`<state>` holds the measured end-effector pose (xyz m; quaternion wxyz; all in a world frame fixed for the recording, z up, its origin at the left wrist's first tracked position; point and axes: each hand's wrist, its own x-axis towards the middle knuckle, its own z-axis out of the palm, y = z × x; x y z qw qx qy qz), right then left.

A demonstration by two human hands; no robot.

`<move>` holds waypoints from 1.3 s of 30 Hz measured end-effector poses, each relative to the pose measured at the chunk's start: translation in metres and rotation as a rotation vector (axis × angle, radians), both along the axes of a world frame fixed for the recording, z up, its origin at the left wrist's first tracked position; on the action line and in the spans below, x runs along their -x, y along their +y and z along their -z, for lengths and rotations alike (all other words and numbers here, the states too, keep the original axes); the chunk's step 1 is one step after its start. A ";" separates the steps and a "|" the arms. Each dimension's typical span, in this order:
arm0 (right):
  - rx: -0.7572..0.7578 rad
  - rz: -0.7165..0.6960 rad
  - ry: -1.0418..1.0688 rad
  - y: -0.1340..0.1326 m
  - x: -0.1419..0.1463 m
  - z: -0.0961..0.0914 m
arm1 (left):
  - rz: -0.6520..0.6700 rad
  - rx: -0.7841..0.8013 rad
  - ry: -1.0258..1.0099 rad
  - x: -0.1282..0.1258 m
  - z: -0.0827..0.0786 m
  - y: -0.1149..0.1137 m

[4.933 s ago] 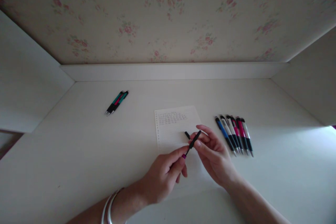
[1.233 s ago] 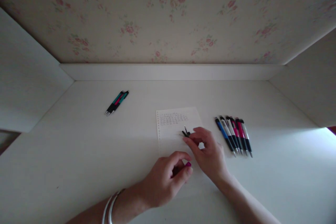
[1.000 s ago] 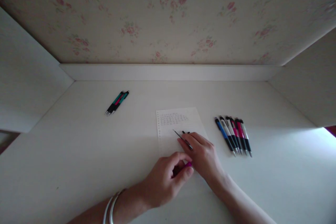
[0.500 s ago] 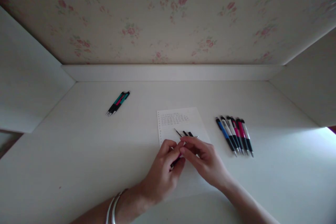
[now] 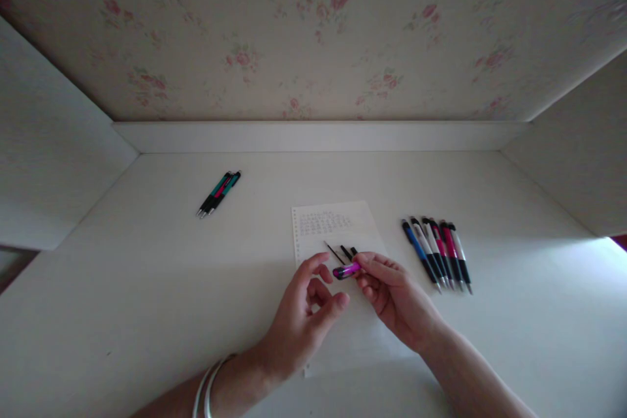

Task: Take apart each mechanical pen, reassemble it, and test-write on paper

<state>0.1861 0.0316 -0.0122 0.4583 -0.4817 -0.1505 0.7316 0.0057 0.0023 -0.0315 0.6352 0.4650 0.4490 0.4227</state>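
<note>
Between thumb and fingers, my right hand (image 5: 394,294) pinches a short magenta pen barrel (image 5: 346,270) with a black end pointing left. My left hand (image 5: 306,313) is just left of it, its thumb and fingers apart and holding nothing. Below both hands lies a sheet of lined paper (image 5: 337,209) with handwriting near its top. A thin dark pen refill (image 5: 334,251) rests on the sheet, beside two short black pen parts (image 5: 345,252), partly hidden behind the right hand and the barrel.
On the right of the white desk (image 5: 147,287) lies a row of several pens (image 5: 435,255) in blue, white and pink with black grips. Three pens (image 5: 219,194), green and pink, lie at the back left. A floral wall (image 5: 245,26) rises behind, with white side panels.
My left hand has let go and drawn back to the left, its fingers spreading. The magenta barrel, mostly hidden between both hands before, now shows in my right hand alone.
</note>
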 end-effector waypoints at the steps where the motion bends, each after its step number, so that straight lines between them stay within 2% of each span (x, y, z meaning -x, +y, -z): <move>1: -0.007 -0.030 -0.010 -0.002 0.002 0.000 | 0.007 -0.008 0.006 0.001 -0.001 0.000; 6: -0.073 -0.123 -0.035 -0.005 0.006 -0.003 | 0.051 -0.197 0.132 0.003 -0.005 -0.001; 10: -0.132 -0.121 -0.069 -0.004 0.005 -0.001 | -0.023 -0.322 0.192 0.005 -0.004 -0.002; 12: -0.223 -0.069 -0.175 -0.004 0.004 0.003 | -0.077 -0.458 0.241 0.007 -0.003 -0.002; 14: -0.348 -0.024 -0.373 -0.006 0.004 0.009 | -0.106 -0.628 0.322 0.010 -0.002 -0.001; 16: -0.515 -0.045 -0.656 -0.010 0.004 0.014 | -0.098 -0.740 0.440 0.013 -0.001 0.003; 19: -0.888 -0.126 -1.062 -0.012 0.002 0.018 | -0.042 -0.774 0.667 0.016 0.001 0.009; 21: -1.117 -0.167 -1.248 -0.012 0.002 0.018 | 0.010 -0.795 0.831 0.016 0.002 0.012; 23: -1.249 -0.204 -1.386 -0.009 0.002 0.019 | 0.057 -0.796 0.973 0.016 0.002 0.014; 27: -1.325 -0.273 -1.510 -0.004 0.004 0.024 | 0.114 -0.734 1.114 0.014 0.000 0.014; 33: -1.309 -0.334 -1.601 -0.004 0.009 0.023 | 0.117 -0.728 1.128 0.013 0.001 0.015; 36: -1.330 -0.316 -1.587 -0.006 0.011 0.020 | 0.077 -0.738 1.069 0.012 0.002 0.017; 39: -1.322 -0.227 -1.515 -0.006 0.006 0.017 | 0.019 -0.795 0.981 0.012 0.000 0.015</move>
